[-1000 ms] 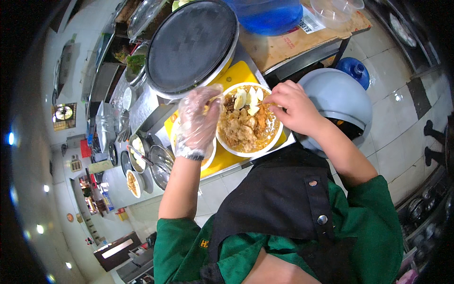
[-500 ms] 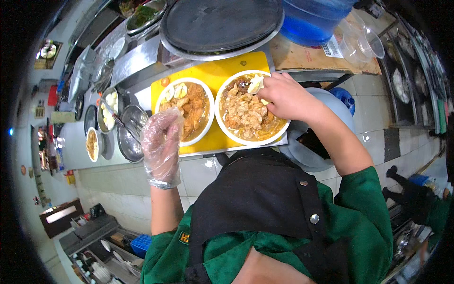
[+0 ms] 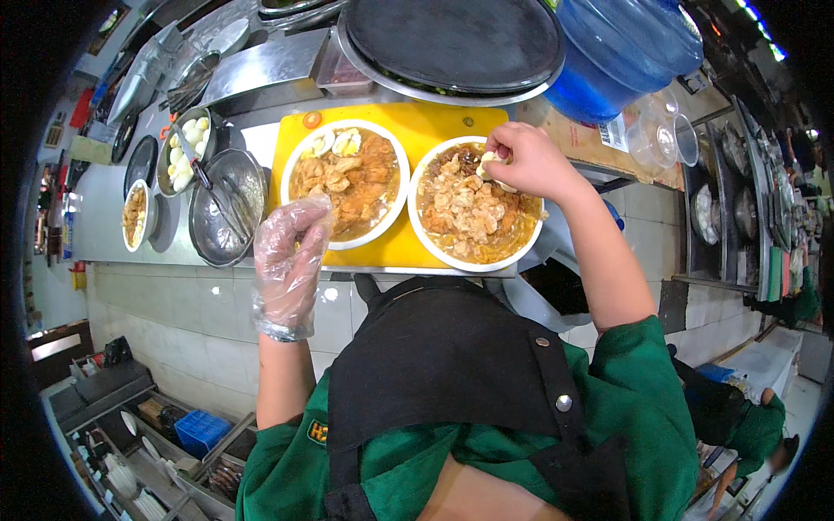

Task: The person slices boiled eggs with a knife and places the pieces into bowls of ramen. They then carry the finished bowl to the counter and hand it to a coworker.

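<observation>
Two white bowls of noodles in brown broth stand side by side on a yellow cutting board (image 3: pixel 417 132). The left bowl (image 3: pixel 406 169) has boiled egg pieces (image 3: pixel 334 142) and chunky brown topping. The right bowl (image 3: pixel 473 265) is heaped with pale brown chunks, with a dark topping at its far side. My bare right hand (image 3: pixel 532 161) is over that bowl's far right part, its fingertips pinching a pale egg piece (image 3: pixel 493 167). Beside the left bowl's near-left rim, my left hand (image 3: pixel 291 265), in a clear plastic glove, has curled fingers; whatever they might hold is hidden.
At left are a bowl of peeled eggs (image 3: pixel 185 154), a metal bowl (image 3: pixel 248 178) with a dark-handled utensil, and a small white bowl (image 3: pixel 150 213). A black round lid (image 3: pixel 452 43), blue water container (image 3: pixel 599 74) and clear cups (image 3: pixel 653 139) stand behind. Another person (image 3: pixel 751 430) is at far right.
The whole view has shifted, with the bowls appearing slightly farther right. My right fingers, earlier spread lower over the egg, now pinch it above the right bowl. My left hand keeps its curled shape.
</observation>
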Motion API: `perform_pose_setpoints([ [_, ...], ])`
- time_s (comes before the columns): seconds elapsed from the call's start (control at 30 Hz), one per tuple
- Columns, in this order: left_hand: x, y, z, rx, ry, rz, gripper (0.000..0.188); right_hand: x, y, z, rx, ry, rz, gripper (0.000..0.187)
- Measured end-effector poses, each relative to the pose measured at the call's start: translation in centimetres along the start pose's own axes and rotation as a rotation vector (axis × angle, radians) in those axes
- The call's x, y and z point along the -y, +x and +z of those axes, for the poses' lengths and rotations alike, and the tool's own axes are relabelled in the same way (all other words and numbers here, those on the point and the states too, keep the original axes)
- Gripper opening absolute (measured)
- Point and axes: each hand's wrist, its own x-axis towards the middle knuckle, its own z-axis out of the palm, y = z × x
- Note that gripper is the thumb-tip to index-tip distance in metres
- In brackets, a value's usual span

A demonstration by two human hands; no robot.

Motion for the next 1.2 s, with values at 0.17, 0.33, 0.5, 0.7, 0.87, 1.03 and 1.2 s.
perform_pose_setpoints([
  [0.17,0.8,-0.1,-0.7,0.03,-0.058,-0.074,0.018,0.8,0.6,1.7,-0.071,-0.247,0.125,0.03],
  [0.33,-0.9,2.4,1.5,0.247,0.167,0.092,0.018,0.2,-1.0,-1.6,-0.201,-0.15,0.167,0.029],
  [0.5,-3.1,7.8,9.1,0.598,0.635,0.316,0.022,-0.8,-4.9,-4.4,-0.352,-0.041,0.295,0.025],
  [0.7,-3.5,12.8,18.1,0.642,0.938,0.324,0.022,-3.8,-10.7,-3.2,-0.366,0.061,0.38,0.019],
  [0.87,-3.3,15.0,21.6,0.83,1.11,0.53,0.022,-5.6,-12.4,-1.8,-0.389,0.198,0.35,0.021],
  [1.03,-5.2,13.6,20.4,0.569,0.756,0.499,0.02,-6.2,-12.6,-1.5,-0.35,0.262,0.369,0.027],
  [1.2,-6.4,11.3,14.1,0.367,0.565,0.365,0.024,-6.0,-12.2,-0.3,-0.272,0.517,0.461,0.027],
])
